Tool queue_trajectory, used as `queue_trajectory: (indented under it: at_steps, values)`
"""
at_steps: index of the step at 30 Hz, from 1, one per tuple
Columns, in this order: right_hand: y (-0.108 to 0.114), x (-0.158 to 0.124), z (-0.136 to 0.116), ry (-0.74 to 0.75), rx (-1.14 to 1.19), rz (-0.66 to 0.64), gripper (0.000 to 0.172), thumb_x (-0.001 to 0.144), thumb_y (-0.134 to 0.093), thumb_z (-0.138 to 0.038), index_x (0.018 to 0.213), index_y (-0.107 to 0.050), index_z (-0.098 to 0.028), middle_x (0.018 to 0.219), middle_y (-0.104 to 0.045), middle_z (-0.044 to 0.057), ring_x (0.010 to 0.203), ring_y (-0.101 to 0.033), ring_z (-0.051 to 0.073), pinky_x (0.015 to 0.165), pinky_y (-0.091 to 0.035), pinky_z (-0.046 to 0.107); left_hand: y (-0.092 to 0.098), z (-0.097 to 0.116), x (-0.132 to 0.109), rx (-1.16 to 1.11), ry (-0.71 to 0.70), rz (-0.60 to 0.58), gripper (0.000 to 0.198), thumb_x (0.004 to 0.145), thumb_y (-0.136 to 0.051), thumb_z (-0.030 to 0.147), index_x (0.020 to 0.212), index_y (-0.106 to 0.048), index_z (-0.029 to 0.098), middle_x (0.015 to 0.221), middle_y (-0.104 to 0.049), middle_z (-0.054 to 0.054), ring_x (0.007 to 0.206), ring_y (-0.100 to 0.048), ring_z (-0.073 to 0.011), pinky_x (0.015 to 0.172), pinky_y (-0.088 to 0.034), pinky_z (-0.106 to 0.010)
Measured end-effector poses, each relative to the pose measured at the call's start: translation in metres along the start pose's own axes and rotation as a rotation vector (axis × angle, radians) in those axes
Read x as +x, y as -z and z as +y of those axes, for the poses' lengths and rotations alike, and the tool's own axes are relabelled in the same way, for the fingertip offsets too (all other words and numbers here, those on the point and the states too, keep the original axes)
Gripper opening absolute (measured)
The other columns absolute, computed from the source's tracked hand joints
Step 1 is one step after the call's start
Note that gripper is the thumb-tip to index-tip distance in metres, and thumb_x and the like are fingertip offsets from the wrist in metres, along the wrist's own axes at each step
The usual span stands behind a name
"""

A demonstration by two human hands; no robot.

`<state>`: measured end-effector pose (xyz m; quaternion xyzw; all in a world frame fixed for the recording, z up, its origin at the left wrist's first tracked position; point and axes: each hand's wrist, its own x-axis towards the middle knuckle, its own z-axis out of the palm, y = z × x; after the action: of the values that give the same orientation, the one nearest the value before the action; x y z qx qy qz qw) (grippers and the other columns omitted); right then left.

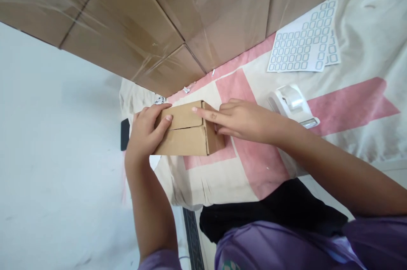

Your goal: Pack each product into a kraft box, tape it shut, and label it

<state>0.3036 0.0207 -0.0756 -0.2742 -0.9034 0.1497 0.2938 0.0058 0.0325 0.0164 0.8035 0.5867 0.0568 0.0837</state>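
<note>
A small brown cardboard box (181, 142) rests on the cloth-covered surface, its top flaps meeting along a narrow seam. My left hand (146, 128) wraps round the box's left end, thumb and fingers lying over the top. At the opposite end is my right hand (237, 121). Its index finger stretches across the top flap near the right edge, while the other fingers curl against the right side, partly hidden. A white tape dispenser (294, 104) with a clear roll stands just beyond my right forearm.
Large cardboard cartons (222, 11) wrapped in clear film form a wall at the back. Label sheets (300, 45) lie at the right. Crumpled foil-like scraps (160, 100) sit behind the box. A dark flat object (125, 134) is by my left wrist, beside a white wall (63, 134).
</note>
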Motion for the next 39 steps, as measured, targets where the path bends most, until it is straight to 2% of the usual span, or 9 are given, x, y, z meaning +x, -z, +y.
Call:
queue_trajectory:
  at_steps: [4,14,22,27,30,32,34,37,39]
  values:
    - [0.001,0.000,0.001,-0.062,0.050,-0.012,0.085,0.097,-0.059,-0.016,0.169,-0.016,-0.027,0.100,-0.075,0.006,0.084,-0.063,0.022,0.078,-0.047,0.032,0.000,0.002,0.000,-0.012,0.012,-0.008,0.043,0.101,-0.042,0.050,0.127,-0.066,0.026,0.126,-0.073,-0.004,0.113,-0.062,-0.0283,0.107,-0.040,-0.047]
    - [0.004,0.000,-0.001,-0.071,0.030,-0.016,0.085,0.096,-0.059,-0.013,0.169,-0.016,-0.027,0.101,-0.075,0.006,0.087,-0.064,0.021,0.077,-0.047,0.031,0.002,0.003,-0.001,-0.007,0.030,-0.007,0.043,0.101,-0.042,0.048,0.130,-0.065,0.026,0.126,-0.072,-0.006,0.116,-0.061,-0.0289,0.110,-0.035,-0.048]
    - [0.011,0.001,-0.001,-0.108,-0.008,-0.063,0.080,0.099,-0.060,-0.022,0.168,-0.021,-0.024,0.097,-0.075,0.007,0.085,-0.064,0.022,0.077,-0.048,0.032,0.002,0.003,-0.001,-0.011,0.031,0.002,0.045,0.100,-0.042,0.049,0.128,-0.066,0.025,0.124,-0.073,-0.006,0.114,-0.063,-0.0286,0.110,-0.037,-0.048]
    - [0.017,0.000,0.004,-0.129,0.048,0.070,0.077,0.100,-0.062,-0.029,0.167,-0.024,-0.023,0.107,-0.073,0.010,0.097,-0.065,0.026,0.090,-0.052,0.042,0.001,0.002,-0.001,-0.009,0.033,0.005,0.045,0.100,-0.042,0.051,0.128,-0.066,0.025,0.126,-0.073,-0.006,0.115,-0.062,-0.0288,0.111,-0.036,-0.048]
    - [0.013,-0.002,0.002,-0.097,0.201,0.109,0.094,0.089,-0.076,-0.046,0.166,-0.025,-0.024,0.140,-0.059,0.017,0.127,-0.056,0.035,0.106,-0.048,0.053,0.000,0.000,-0.001,-0.017,0.034,-0.002,0.044,0.101,-0.043,0.051,0.128,-0.066,0.025,0.128,-0.073,-0.006,0.115,-0.062,-0.0288,0.112,-0.036,-0.048]
    - [0.003,-0.001,-0.003,-0.087,0.324,0.062,0.118,0.077,-0.086,-0.054,0.168,-0.017,-0.028,0.161,-0.038,0.018,0.145,-0.042,0.039,0.115,-0.043,0.057,-0.001,0.000,0.000,-0.018,0.032,-0.005,0.045,0.101,-0.042,0.052,0.129,-0.066,0.025,0.130,-0.072,-0.006,0.118,-0.062,-0.0296,0.112,-0.036,-0.049]
    - [-0.010,0.001,-0.008,-0.119,0.427,0.016,0.136,0.070,-0.091,-0.053,0.169,-0.002,-0.030,0.168,-0.023,0.019,0.153,-0.032,0.039,0.119,-0.039,0.057,-0.001,0.000,-0.001,-0.034,0.018,0.003,0.045,0.101,-0.043,0.053,0.129,-0.066,0.026,0.131,-0.072,-0.007,0.120,-0.062,-0.0305,0.113,-0.037,-0.050]
    - [-0.024,0.006,-0.013,-0.192,0.528,0.004,0.146,0.063,-0.095,-0.046,0.168,0.006,-0.032,0.162,-0.029,0.019,0.150,-0.037,0.037,0.121,-0.039,0.055,0.001,-0.001,-0.007,-0.115,-0.019,0.163,0.039,0.095,-0.055,0.053,0.120,-0.068,0.026,0.126,-0.074,-0.008,0.116,-0.066,-0.0310,0.108,-0.046,-0.049]
    - [-0.022,0.006,-0.016,-0.232,0.525,0.004,0.144,0.059,-0.096,-0.041,0.167,0.000,-0.032,0.157,-0.036,0.017,0.147,-0.042,0.035,0.119,-0.043,0.051,-0.001,-0.006,-0.016,-0.163,0.039,0.532,0.032,0.091,-0.058,0.051,0.109,-0.067,0.026,0.115,-0.074,-0.009,0.112,-0.067,-0.0325,0.103,-0.051,-0.050]
